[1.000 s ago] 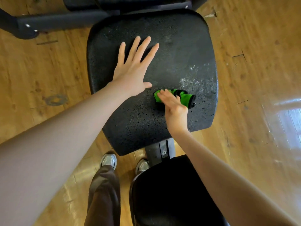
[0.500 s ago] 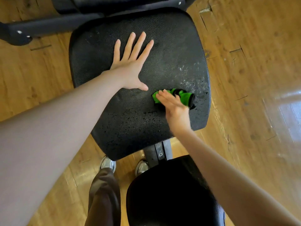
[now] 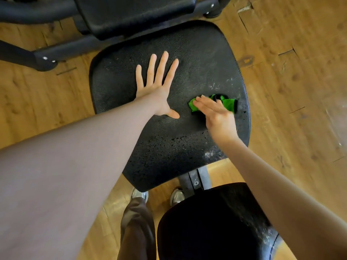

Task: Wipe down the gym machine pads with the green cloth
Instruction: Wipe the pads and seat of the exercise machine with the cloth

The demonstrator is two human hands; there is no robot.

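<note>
Under right hand (image 3: 218,117): crumpled green cloth (image 3: 228,103), pressed flat-fingered onto black textured vinyl seat pad (image 3: 197,59). Left hand (image 3: 156,87) beside it, fingers spread, palm down, bracing pad, holding nothing. Step: wiping, mid-pad. Droplets nearer wrists, whitish residue beyond cloth; next stroke should cover both.

Setting: gym floor. Evidence: black textured vinyl seat pad (image 3: 197,59) at centre, mounted on a grey steel post (image 3: 195,178) at 6 o'clock; second black pad (image 3: 135,14) at 12 o'clock, bolted to dark tubular frame (image 3: 30,55) at 10 o'clock; third pad (image 3: 206,222) at 5 o'clock. Scuffed wood-plank floor (image 3: 293,76) all round.
</note>
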